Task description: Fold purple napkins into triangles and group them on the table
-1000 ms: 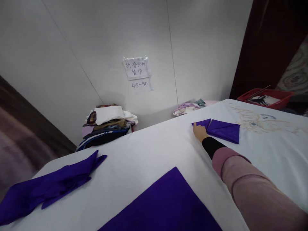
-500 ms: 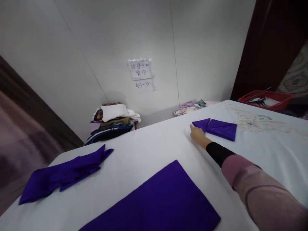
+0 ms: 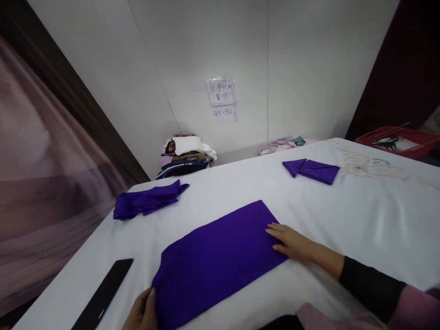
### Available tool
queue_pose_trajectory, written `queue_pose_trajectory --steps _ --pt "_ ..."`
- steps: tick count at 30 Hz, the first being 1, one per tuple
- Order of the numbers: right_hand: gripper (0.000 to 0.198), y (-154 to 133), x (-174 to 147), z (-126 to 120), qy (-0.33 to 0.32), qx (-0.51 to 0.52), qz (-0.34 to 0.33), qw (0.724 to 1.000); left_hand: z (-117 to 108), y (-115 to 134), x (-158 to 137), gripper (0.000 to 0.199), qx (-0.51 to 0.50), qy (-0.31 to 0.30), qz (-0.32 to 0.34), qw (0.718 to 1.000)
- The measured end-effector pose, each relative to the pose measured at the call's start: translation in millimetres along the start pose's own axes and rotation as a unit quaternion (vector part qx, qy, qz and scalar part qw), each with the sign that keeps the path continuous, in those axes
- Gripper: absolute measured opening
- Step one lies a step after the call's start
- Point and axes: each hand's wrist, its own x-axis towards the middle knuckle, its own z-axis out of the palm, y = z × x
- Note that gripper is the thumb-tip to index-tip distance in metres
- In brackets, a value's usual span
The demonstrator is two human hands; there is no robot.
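White-covered table (image 3: 209, 197): one. On it, nearest the person, one flat purple cloth (image 3: 220, 261); judged light, limp, slightly slippery, not fragile, best held at opposite edges. Left hand (image 3: 141, 311) pinches its left edge, thumb against fingers; right hand (image 3: 290, 243) rests on its right end, fingers extended, slightly parted. Bunched purple bundle (image 3: 147, 200): one, far left; cloths within, cannot tell. Dark flat slab (image 3: 105, 293): one, near left hand. Folded purple pieces: two, far right, one four-sided piece (image 3: 319, 172) just beside a smaller triangular piece (image 3: 294, 167).

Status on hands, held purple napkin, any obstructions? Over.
Left hand gripping purple napkin at left edge; right hand resting on its right end. Napkin spread on white tablecloth. Black slab left of it, not touching.
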Motion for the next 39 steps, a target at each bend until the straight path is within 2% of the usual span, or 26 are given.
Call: queue_pose_trajectory --steps 2,4,8,11,17,23,28,31,33,36,39 --pt "0.055 0.5 -12.6 8.4 0.008 -0.014 -0.005 1.000 -2.4 5.0 -2.8 0.034 -0.001 -0.002 0.006 1.000" --pt "0.053 5.4 -23.7 16.3 0.043 -0.034 0.002 0.998 -4.6 7.8 -7.0 0.033 0.001 -0.006 0.015 1.000" --pt "0.051 18.2 -37.7 28.2 0.110 -0.086 0.052 0.989 -6.7 5.6 -15.8 0.029 0.030 -0.035 0.052 0.998" --pt "0.051 21.6 -40.2 31.4 0.125 -0.112 0.079 0.983 -6.7 1.0 -20.5 0.028 0.049 -0.028 0.065 0.996" --pt "0.048 16.3 -32.1 29.9 0.158 -0.117 0.079 0.977 -2.6 1.2 -23.3 0.030 0.063 -0.037 0.072 0.995" --pt "0.048 20.5 -23.6 30.7 0.183 -0.014 0.108 0.977 4.0 1.4 -28.0 0.028 0.096 -0.026 0.062 0.993" --pt "0.043 37.8 -19.1 26.0 0.206 0.127 0.190 0.952 6.1 0.8 -26.4 0.018 0.019 -0.015 0.079 0.997" --pt "0.036 41.8 -3.0 10.5 0.216 0.187 0.193 0.939 7.4 13.6 -9.4 0.019 -0.011 -0.013 0.094 0.995" --pt "0.032 35.3 14.4 -9.3 0.230 0.204 0.188 0.933 6.2 33.8 10.3 0.021 -0.030 -0.010 0.113 0.993" --pt "0.035 12.2 41.2 -51.1 0.282 0.212 0.203 0.913 -3.8 80.7 44.9 0.021 -0.069 0.007 0.148 0.987" --pt "0.044 -12.7 55.4 -92.5 0.390 0.202 0.188 0.878 -22.2 128.9 70.1 0.022 -0.119 0.032 0.193 0.973"
